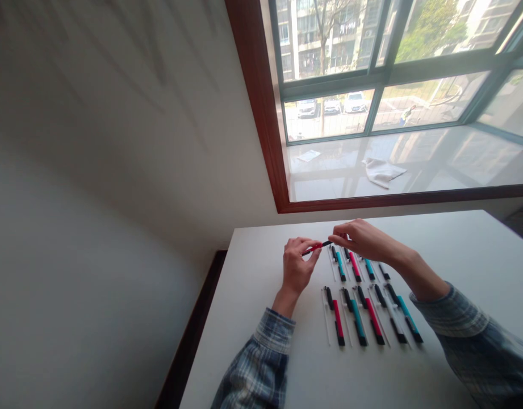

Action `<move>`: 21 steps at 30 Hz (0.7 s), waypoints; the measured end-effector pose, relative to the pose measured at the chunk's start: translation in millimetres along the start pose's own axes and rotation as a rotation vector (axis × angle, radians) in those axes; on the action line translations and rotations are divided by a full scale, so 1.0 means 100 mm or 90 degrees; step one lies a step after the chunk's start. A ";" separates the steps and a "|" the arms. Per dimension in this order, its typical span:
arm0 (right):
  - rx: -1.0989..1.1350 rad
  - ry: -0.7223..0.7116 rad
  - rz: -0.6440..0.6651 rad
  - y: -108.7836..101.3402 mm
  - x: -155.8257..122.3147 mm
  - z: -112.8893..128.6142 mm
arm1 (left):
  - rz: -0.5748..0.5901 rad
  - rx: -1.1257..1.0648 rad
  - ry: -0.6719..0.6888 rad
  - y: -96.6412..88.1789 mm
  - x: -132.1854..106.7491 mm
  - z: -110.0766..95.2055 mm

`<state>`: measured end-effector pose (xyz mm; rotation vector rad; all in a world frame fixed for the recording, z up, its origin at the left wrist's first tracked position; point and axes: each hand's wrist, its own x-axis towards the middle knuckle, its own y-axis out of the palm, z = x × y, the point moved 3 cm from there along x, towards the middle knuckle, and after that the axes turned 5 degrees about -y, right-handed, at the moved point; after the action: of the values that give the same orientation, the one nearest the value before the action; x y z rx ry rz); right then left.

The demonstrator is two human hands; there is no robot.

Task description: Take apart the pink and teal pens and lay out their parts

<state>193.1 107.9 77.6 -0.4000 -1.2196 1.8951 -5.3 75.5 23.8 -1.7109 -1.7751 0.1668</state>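
Note:
My left hand pinches a red and black pen by its red barrel, above the far part of the table. At the pen's other end, the black part, the fingers of my right hand are closed. Below my hands lie two rows of pen parts. The near row has red barrels, teal barrels, black grips and thin clear refills. In the far row are more barrels, such as a pink-red one and a teal one. My right hand partly covers that row.
The parts lie on a white table. Behind it, a window in a red-brown frame has a glossy sill holding a white cloth and a paper. A pale wall rises on the left.

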 end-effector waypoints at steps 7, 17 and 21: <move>0.059 -0.065 -0.056 -0.04 -0.02 0.03 | 0.008 -0.007 -0.012 0.01 0.00 0.04; -0.021 -0.012 -0.001 0.00 0.00 0.01 | 0.006 0.011 0.010 0.00 -0.01 -0.02; 0.025 -0.044 -0.040 -0.03 -0.01 0.03 | 0.009 0.006 0.000 0.00 0.00 -0.01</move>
<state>193.0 106.3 81.3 -0.2742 -1.2234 1.8897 -5.3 74.9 24.5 -1.7172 -1.7598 0.1812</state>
